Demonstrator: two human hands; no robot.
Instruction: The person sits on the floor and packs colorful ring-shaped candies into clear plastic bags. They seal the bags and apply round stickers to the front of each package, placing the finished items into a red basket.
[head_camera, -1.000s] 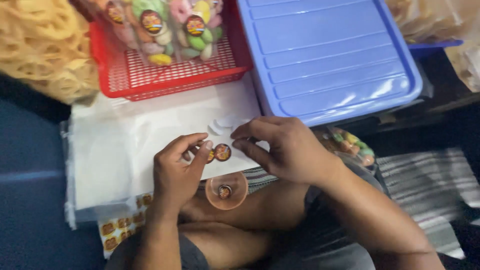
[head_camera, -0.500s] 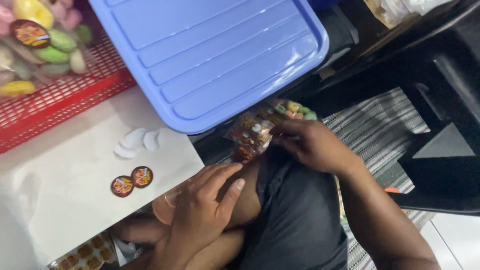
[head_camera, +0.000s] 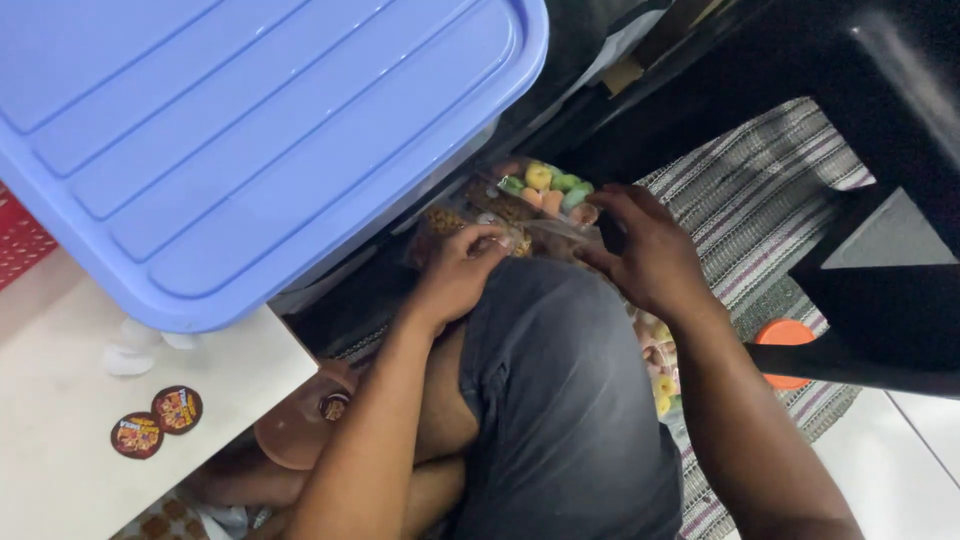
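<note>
Both hands reached past the knee to a clear bag of coloured snack rings on the floor beside the blue lid, left hand pinching its edge, right hand grasping its top; a firm two-handed hold likely kept it from spilling.

Blue lid overhangs the snack packets; striped mat lies open.

A clear packet of coloured ring snacks lies crumpled beside the knee.
</note>
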